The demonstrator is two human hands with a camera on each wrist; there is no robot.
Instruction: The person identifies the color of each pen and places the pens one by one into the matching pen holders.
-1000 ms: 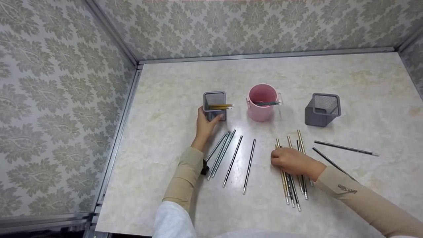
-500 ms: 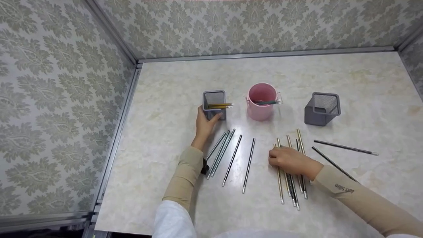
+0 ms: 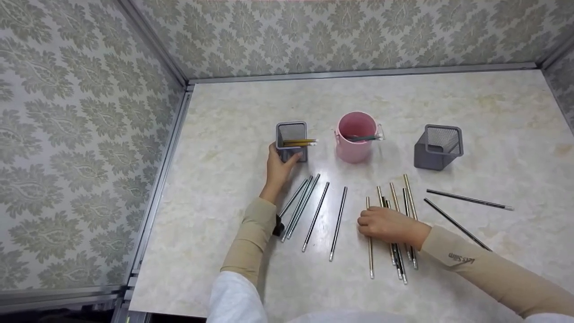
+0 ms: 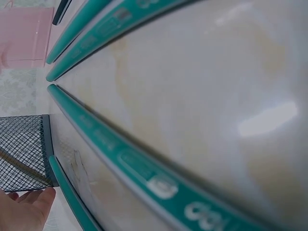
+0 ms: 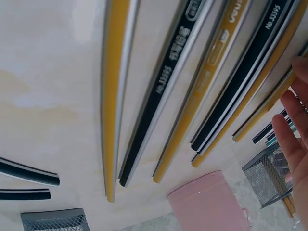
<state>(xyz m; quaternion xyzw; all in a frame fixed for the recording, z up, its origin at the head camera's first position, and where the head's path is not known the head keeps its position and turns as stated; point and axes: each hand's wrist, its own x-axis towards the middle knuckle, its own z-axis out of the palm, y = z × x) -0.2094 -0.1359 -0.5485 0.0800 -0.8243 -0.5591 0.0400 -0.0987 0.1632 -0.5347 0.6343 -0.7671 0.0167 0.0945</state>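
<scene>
In the head view my left hand (image 3: 279, 172) grips the left grey mesh pen holder (image 3: 291, 134) low down, thumb in front and fingers at its left side. Yellow pencils (image 3: 296, 143) lean out of that holder to the right. My right hand (image 3: 390, 224) lies over a loose group of yellow and black pencils. Its fingers hold the leftmost yellow pencil (image 3: 371, 258), which lies on the table apart from the others. In the right wrist view the fingertips (image 5: 284, 130) are beside a yellow pencil (image 5: 260, 115); part of the hand is out of frame.
A pink bucket (image 3: 354, 152) with green pencils stands at centre back. Another grey mesh pen holder (image 3: 430, 157) stands to its right. Green pencils (image 3: 302, 208) lie by my left forearm, black pencils (image 3: 338, 224) in the middle, and two black pencils (image 3: 468, 199) at right.
My right hand has slid left, drawing the yellow pencil away from the group and turning it more upright in the head view. My left hand stays on the pen holder.
</scene>
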